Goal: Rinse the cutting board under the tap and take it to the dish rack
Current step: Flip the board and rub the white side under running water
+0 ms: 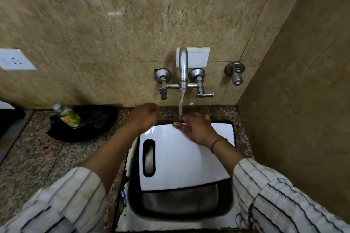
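A: Where is the board (181,157)?

B: Across the sink (180,202), white face up. It covers the far part of the basin. Its slot handle is on the left, and the near edge hangs over the open steel bowl.

A: And the right hand (197,128)?

B: On the board's far edge, grasping it. The thumb lies flat along the top, and the fingers (200,118) bend over the edge toward the wall. Water (181,104) from the tap (183,66) falls right onto those fingers.

A: The left hand (144,117)?

B: Clenched in a loose fist, with nothing visible in it. It hovers over the sink's far left corner, just beside the board. It is a bit blurred, so I cannot tell whether it touches the board.

A: Anything else on the table (37,157)?

B: A green bottle (69,116) lies on a black cloth (94,125) against the wall, left of the sink.
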